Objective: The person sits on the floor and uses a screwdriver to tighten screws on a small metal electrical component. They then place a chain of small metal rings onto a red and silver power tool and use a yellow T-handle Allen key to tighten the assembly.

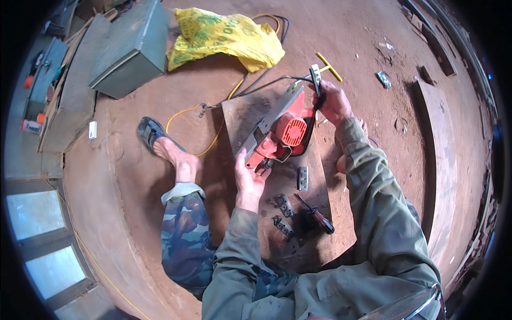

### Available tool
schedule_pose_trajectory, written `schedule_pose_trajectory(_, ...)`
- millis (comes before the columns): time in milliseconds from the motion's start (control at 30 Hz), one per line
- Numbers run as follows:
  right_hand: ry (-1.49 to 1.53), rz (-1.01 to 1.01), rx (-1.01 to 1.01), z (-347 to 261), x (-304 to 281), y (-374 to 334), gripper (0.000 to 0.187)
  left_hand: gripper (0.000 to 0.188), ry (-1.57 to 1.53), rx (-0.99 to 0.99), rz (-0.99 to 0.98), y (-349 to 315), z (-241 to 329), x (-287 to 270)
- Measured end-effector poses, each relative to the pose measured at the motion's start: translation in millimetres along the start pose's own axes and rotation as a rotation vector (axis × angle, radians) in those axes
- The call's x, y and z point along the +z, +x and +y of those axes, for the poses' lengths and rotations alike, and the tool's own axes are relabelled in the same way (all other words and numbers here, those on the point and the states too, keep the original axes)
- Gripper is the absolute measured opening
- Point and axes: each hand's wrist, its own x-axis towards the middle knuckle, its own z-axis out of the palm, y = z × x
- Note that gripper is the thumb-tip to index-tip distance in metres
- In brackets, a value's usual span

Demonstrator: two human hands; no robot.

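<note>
A red electric planer (pixel 290 132) is tilted above a wooden board, its flat metal sole turned to the upper left. My left hand (pixel 250 180) grips its near end, thumb against the edge of the sole. My right hand (pixel 335 102) is closed around the black rear end of the planer, where the black cord comes out. On the board below lie a dark metal block (pixel 303 178) and two more metal pieces with screws, one blade holder-like piece (pixel 285 205) above another (pixel 283 226). A screwdriver (pixel 321 220) rests to their right.
The wooden board (pixel 240 114) lies on a reddish dirt floor between my legs. Beyond it are a yellow sack (pixel 224 40), a grey metal box (pixel 130 50), a yellow T-shaped rod (pixel 329 66) and an orange cord (pixel 216 140). Long planks (pixel 440 160) lie at right.
</note>
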Motion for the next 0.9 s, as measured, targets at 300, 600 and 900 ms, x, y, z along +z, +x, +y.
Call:
schedule_pose_trajectory(300, 0.207, -0.194, -0.118, -32.5, 76.6, -168.9, 0.026, 0.052, 0.061, 0.572, -0.129, -116.9, 60.7, 0.3)
schedule_pose_trajectory(600, 0.36, -0.634, 0.103, 23.2, 139.3, -385.1, 0.023, 0.048, 0.281, 1.092, -0.224, -375.7, 186.9, -51.1)
schedule_pose_trajectory(900, 0.158, -0.577, 0.767, 115.4, 114.1, -517.4, 0.014, 0.055, 0.388, 0.872, 0.051, -452.7, 144.4, -196.0)
